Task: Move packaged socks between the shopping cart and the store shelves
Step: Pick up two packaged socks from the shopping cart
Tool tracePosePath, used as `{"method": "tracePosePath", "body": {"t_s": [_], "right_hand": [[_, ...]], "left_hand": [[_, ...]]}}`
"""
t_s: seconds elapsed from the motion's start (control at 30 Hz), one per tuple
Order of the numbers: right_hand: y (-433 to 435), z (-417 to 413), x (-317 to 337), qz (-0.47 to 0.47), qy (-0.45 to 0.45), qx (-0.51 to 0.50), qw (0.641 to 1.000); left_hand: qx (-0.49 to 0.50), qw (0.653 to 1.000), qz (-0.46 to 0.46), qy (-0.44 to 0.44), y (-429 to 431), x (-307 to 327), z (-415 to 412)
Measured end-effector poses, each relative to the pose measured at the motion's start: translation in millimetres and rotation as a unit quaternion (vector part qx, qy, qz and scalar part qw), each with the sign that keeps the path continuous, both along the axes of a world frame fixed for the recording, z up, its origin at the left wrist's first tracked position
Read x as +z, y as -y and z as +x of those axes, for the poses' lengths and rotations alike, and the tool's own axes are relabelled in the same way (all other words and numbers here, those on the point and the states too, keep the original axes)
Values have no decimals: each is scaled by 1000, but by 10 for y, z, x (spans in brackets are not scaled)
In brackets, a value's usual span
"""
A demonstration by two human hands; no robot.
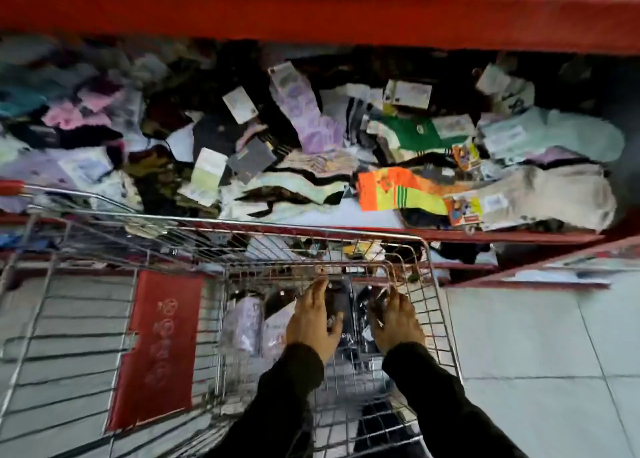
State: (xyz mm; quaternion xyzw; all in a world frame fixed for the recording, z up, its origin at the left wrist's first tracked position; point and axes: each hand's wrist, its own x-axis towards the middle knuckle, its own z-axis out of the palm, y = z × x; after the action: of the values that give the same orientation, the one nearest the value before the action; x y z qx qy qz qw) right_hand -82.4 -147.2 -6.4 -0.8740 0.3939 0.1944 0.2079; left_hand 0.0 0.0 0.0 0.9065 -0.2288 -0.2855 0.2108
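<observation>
Both my hands reach down into the wire shopping cart (437,286). My left hand (311,319) and my right hand (394,320) press on either side of a dark packaged sock bundle (351,322) in clear wrapping on the cart floor. Fingers of both hands curl around the pack's edges. A pale lilac sock pack (242,322) lies in the cart to the left of my left hand. Above the cart, a red shelf (519,237) holds a jumbled heap of socks, among them an orange and yellow pair (398,189), a green pair (414,132) and a purple patterned pair (311,118).
A red flap (157,346) hangs on the cart's child seat at left. An upper red shelf edge (311,17) overhangs the sock heap. Pale floor tiles (536,353) lie to the right of the cart.
</observation>
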Motion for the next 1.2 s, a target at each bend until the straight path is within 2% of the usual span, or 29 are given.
{"method": "tracePosePath", "body": {"t_s": [0.13, 0.23, 0.53, 0.7, 0.87, 1.07, 1.2], "right_hand": [[8, -23, -397, 38, -59, -28, 997], [-36, -25, -671, 27, -90, -30, 995], [-27, -57, -1033, -11, -87, -31, 996], [-30, -50, -1040, -11, -94, -30, 995], [-8, -25, -943, -7, -85, -37, 996], [-5, 13, -581, 28, -56, -58, 996], [-70, 6, -149, 26, -20, -71, 997]], "left_hand": [[40, 990, 105, -87, 138, -436, 19], [103, 974, 143, -141, 219, -783, 15], [196, 949, 147, -200, 459, -1289, 33], [220, 941, 145, -214, 527, -1312, 54], [221, 943, 164, -186, 473, -1214, 42], [237, 947, 148, -159, 276, -792, 143], [224, 962, 111, -112, 53, -360, 180]]}}
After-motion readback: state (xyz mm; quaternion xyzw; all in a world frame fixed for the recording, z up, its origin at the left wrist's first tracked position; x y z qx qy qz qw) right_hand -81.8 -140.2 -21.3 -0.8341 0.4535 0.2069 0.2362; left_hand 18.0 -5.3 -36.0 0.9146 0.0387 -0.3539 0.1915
